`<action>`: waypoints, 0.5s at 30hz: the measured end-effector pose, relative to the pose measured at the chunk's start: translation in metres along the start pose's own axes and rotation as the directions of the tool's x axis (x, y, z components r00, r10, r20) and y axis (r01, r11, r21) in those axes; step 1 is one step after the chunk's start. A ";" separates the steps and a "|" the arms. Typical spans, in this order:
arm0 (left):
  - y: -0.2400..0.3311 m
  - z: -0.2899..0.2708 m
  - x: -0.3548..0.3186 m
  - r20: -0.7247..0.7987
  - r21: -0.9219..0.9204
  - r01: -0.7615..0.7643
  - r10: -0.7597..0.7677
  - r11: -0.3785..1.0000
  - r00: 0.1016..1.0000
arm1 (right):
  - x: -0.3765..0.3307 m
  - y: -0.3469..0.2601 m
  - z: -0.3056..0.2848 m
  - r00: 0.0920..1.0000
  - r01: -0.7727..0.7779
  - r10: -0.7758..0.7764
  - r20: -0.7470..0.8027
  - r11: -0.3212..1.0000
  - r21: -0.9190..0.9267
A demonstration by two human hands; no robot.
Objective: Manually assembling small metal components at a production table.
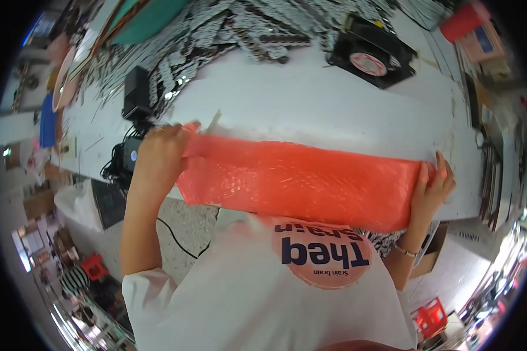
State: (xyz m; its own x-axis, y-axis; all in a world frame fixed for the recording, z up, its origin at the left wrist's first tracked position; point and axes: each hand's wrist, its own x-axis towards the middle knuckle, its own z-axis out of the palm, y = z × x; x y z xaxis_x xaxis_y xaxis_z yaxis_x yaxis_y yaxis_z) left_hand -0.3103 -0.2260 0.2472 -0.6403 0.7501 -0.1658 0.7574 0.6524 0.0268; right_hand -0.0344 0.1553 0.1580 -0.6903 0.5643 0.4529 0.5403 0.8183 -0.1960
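Observation:
A long red bubble-wrap bag (304, 178) lies across the front edge of the white worktable (263, 99), close to my body. At its upper left corner, my left hand (163, 152) is closed with the fingers pinching the plastic. My right hand (430, 190) grips the right end, its fingers bent over the edge and slightly apart. Whatever may be inside the bag is hidden. Just beyond my left hand, a thin pale strip (215, 120) sticks out past the bag's upper edge.
Many shiny metal strips (216, 35) are heaped at the back. A black fan (372, 51) stands back right. Near my left hand are a black box-shaped device (137, 93) and black cables (116, 167). A teal basin (146, 23) sits far left, a red cylinder (464, 20) far right.

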 end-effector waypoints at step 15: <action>0.182 0.090 0.120 -0.522 -0.338 -0.938 0.815 0.072 0.251 | 0.014 0.021 -0.008 1.000 0.017 -0.017 0.005 0.974 -0.226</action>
State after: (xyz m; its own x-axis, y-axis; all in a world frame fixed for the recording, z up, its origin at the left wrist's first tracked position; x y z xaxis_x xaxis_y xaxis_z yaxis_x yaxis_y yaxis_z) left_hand -0.2377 -0.0274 0.1433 0.3900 0.7765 0.4949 0.6125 -0.6200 0.4903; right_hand -0.0287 0.1798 0.1671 -0.7015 0.5509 0.4520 0.6228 0.7823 0.0132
